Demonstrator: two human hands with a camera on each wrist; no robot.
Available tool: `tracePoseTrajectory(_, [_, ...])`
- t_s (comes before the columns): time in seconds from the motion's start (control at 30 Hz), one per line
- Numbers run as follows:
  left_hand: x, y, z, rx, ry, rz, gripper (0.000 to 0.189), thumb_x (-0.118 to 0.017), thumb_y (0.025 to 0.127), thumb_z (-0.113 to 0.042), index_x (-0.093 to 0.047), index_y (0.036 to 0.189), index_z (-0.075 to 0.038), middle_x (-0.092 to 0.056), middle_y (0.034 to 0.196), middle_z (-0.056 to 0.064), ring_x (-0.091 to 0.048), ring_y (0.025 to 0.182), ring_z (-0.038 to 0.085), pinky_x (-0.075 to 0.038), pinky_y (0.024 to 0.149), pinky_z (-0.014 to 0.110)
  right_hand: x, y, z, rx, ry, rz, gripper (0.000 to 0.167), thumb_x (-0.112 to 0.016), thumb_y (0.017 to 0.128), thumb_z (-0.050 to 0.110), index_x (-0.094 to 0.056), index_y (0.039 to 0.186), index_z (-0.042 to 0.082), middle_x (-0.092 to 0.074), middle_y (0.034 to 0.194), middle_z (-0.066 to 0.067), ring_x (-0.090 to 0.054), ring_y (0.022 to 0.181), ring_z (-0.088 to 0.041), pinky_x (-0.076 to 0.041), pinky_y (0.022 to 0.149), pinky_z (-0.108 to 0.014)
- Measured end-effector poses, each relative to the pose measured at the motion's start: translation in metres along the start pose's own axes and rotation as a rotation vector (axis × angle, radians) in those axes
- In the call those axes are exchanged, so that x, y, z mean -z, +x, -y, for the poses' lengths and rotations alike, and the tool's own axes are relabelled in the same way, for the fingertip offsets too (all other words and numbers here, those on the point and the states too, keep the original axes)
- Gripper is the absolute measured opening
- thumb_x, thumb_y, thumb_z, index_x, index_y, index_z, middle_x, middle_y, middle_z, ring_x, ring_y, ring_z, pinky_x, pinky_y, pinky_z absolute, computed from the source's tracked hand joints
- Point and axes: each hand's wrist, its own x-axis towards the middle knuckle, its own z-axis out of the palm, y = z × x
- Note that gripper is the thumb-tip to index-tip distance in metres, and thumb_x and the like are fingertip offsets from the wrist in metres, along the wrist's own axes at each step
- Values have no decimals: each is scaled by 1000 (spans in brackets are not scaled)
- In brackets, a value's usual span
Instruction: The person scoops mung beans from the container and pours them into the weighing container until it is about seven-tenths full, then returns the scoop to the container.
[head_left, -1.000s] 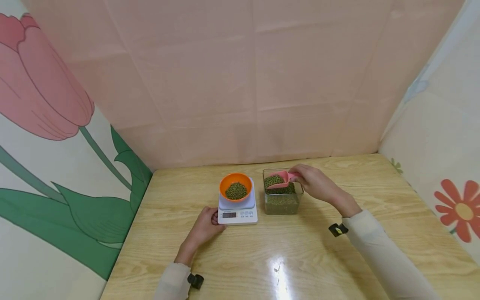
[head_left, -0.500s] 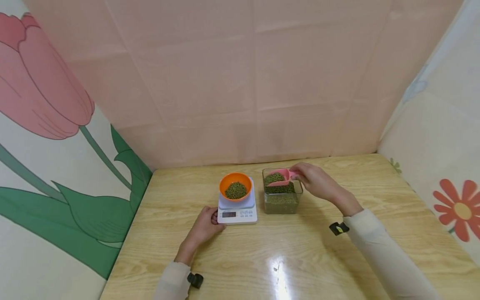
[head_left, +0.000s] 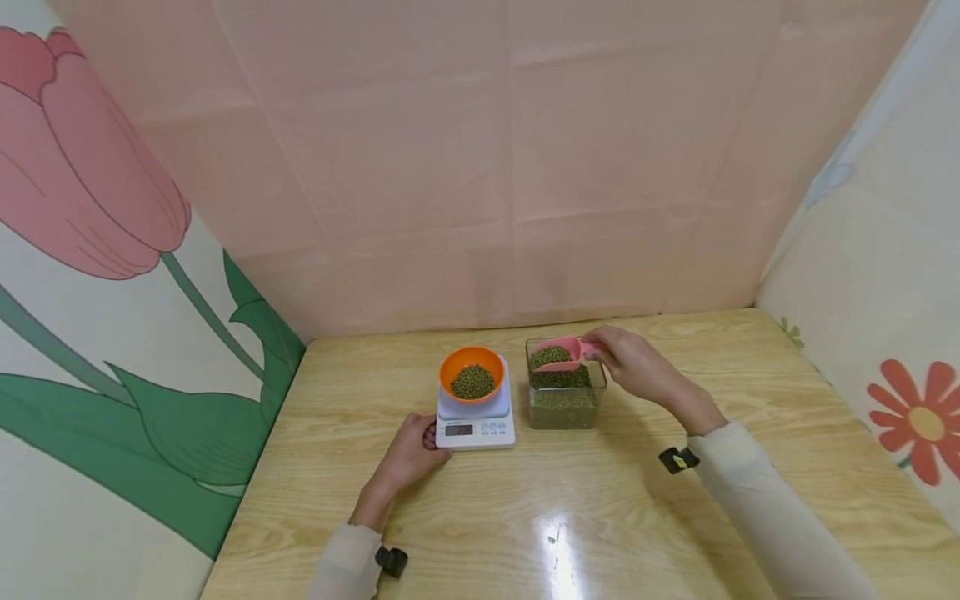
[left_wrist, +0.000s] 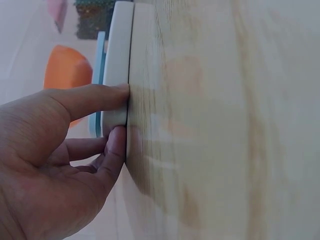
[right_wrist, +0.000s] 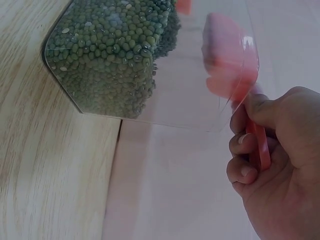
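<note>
My left hand (head_left: 408, 452) pinches the front left corner of a white kitchen scale (head_left: 495, 440), thumb on the front edge and fingers along the side, as the left wrist view shows. On the scale's platform stands an orange bowl (head_left: 453, 363) with green mung beans (head_left: 472, 382) inside. In my right hand (head_left: 637, 367) is the handle of a pink scoop (head_left: 576, 350), fingers curled round it. The scoop carries a heap of beans and is over a clear square container (right_wrist: 172, 117), which holds more mung beans (right_wrist: 107, 55). The display digits are too small to read.
The scale and container stand side by side on a wooden table (head_left: 465, 517), a narrow gap between them. A pink-covered wall (head_left: 480, 208) rises behind the table's back edge. Flower-printed walls (head_left: 75, 333) flank it.
The scoop has risen and tilted very slightly over the container. My left hand, the scale and the bowl stay where they were.
</note>
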Motion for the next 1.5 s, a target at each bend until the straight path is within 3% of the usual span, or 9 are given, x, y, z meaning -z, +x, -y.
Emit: tracePoseTrajectory(1.5, [0,-1,-1,23,7,3,60,-86,87,-7,-61,138,11,-55,112,14,-53,93,19,-47,76,20,8,1,3,0,45,-34,22,-58,110,12,-68,123,-3,-74,112,-16,-71,104,-33,-59,90,-52])
